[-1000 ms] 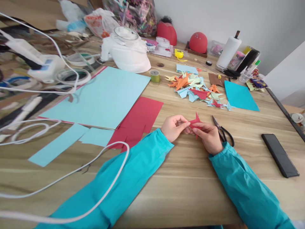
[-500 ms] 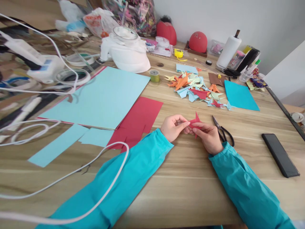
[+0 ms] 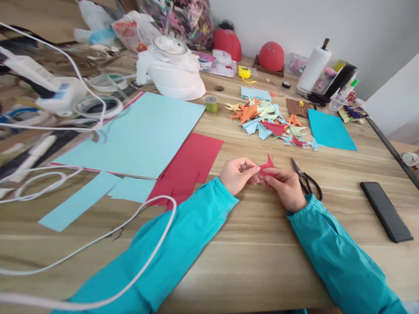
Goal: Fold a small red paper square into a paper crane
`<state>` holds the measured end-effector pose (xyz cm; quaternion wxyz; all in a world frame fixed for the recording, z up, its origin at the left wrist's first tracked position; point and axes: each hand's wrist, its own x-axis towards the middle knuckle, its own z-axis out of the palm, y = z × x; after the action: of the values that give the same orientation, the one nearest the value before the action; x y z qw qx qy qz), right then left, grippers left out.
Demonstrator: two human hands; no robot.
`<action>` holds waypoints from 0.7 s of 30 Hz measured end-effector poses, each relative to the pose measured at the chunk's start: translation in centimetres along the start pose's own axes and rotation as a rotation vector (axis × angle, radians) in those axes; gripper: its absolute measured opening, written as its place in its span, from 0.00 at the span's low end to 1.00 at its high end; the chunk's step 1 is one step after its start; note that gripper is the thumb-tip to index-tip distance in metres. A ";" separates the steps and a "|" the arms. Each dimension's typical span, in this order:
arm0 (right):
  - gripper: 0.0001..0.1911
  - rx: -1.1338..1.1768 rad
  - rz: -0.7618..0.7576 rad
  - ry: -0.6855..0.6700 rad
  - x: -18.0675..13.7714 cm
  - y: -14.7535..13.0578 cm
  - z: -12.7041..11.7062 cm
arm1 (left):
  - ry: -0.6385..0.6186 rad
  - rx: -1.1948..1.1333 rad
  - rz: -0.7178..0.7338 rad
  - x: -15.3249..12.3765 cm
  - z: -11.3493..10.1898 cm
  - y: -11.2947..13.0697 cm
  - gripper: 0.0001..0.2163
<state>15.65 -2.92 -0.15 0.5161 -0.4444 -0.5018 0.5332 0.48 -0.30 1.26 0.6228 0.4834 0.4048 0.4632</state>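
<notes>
Left hand (image 3: 236, 175) and right hand (image 3: 286, 188) share one red fold (image 3: 267, 165)

Each hand pinches the paper between thumb and fingers, so neither is nearer: it lies just right of the left fingertips and just left of the right ones. Its body seems to run side to side, with one pointed tip jutting toward the far side and another toward the near side; fingers hide the rest. Whether it touches the wood-grained counter (image 3: 248, 257) cannot be told.

A phone (image 3: 386, 211) lies well to the right; scissors (image 3: 300, 174) sit just beside the right hand. Red sheets (image 3: 203, 150) and a pale blue sheet (image 3: 140, 131) spread leftward. Beyond are a pile of folded shapes (image 3: 273, 127), a teal sheet (image 3: 330, 131), and, by the wall (image 3: 310, 19), a red dome (image 3: 271, 56).
</notes>
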 end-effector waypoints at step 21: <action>0.12 -0.063 0.007 0.024 0.0 -0.1 0.0 | -0.009 -0.081 -0.088 0.1 -0.2 -0.2 0.14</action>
<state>15.66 -2.97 -0.05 0.5060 -0.4686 -0.5107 0.5134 0.37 -0.17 1.02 0.6635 0.4417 0.4038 0.4490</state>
